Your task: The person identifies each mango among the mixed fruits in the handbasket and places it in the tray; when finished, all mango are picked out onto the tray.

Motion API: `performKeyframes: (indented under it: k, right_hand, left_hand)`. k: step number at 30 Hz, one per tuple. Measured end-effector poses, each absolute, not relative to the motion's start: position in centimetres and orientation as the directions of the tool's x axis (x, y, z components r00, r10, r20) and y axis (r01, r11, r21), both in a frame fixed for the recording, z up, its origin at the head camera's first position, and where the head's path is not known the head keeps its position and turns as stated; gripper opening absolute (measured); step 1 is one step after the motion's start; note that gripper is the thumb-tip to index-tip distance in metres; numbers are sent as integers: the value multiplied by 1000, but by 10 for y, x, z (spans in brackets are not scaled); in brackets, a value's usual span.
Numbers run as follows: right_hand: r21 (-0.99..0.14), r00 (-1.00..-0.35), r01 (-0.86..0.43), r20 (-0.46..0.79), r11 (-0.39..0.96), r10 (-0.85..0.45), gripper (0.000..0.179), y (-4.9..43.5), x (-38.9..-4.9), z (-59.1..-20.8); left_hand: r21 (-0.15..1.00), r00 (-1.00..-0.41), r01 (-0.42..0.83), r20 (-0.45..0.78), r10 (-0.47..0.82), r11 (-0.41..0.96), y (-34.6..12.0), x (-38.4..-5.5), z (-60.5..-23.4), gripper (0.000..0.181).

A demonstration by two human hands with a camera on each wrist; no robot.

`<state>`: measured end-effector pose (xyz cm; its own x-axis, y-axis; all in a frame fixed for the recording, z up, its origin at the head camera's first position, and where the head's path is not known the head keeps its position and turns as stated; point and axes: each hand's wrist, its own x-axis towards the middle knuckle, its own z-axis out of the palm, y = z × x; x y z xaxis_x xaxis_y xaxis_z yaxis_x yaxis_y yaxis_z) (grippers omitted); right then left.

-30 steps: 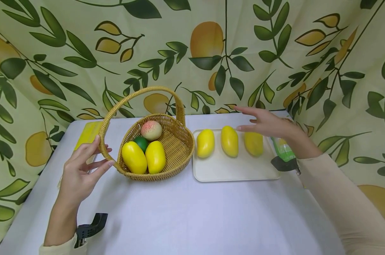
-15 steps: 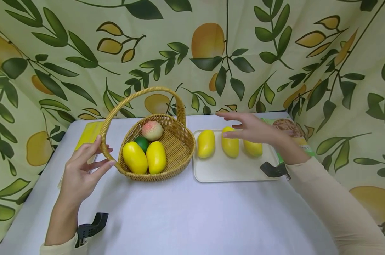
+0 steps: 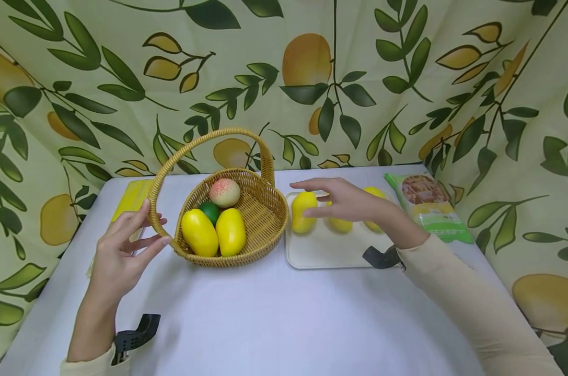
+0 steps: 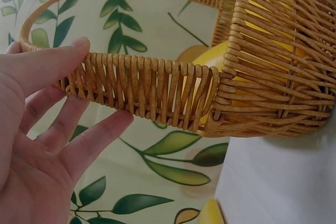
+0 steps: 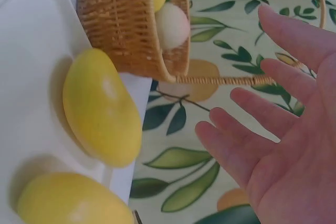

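Note:
My left hand (image 3: 119,256) pinches the side of the arched handle (image 4: 136,85) of a wicker basket (image 3: 262,214), thumb on one face and fingers on the other. Inside the basket lie two yellow mangoes (image 3: 231,232), a peach (image 3: 224,192) and a dark green fruit (image 3: 210,211), partly covered. To its right, a cream tray (image 3: 340,260) bears three mangoes in a row. My right hand (image 3: 347,202) hovers above them, fingers spread and holding nothing; its thumb overlaps the leftmost mango (image 5: 102,108) in the head view. It partly hides the middle mango (image 3: 341,226) and the right mango (image 3: 375,192).
A green and white food packet (image 3: 429,206) lies right of the tray. Behind my left hand is a flat yellow item (image 3: 132,198), partly covered. Leaf-patterned cloth (image 3: 307,62) hangs along the back and sides of the white-covered table (image 3: 265,318).
My right hand has moved left across the tray, from above the right mango to above the leftmost one, uncovering the packet. The left hand and basket stay in place.

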<state>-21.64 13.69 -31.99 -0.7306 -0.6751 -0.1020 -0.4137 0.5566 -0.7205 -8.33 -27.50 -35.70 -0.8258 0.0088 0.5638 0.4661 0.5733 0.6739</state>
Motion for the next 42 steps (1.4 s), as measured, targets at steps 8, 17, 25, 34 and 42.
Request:
performKeyframes:
  k: [8,17,25,34,42]
  right_hand:
    - [-758,-688,-413,-104,505,-718,65,116,-217,-331]
    - [-745,-605,-468,-123,475,-787,63,84,-228,-332]
    - [-682,-557,-531,-167,503,-814,60,61,-242,-327]
    - [-733,-521,-494,-182,468,-834,61,40,-264,-324]
    - [-750,-476,-450,-259,485,-841,61,18,-275,-326]
  left_hand:
    - [685,-831,455,556,-5,568,-275,-85,-358,91]
    - [669,-815,487,579,17,562,-278,-85,-361,92]
    - [662,-817,488,576,31,569,-278,-85,-359,91]
    - [664,-819,487,573,32,568,-278,-86,-358,90]
    - [664,-820,483,572,28,571,-277,-86,-357,91]
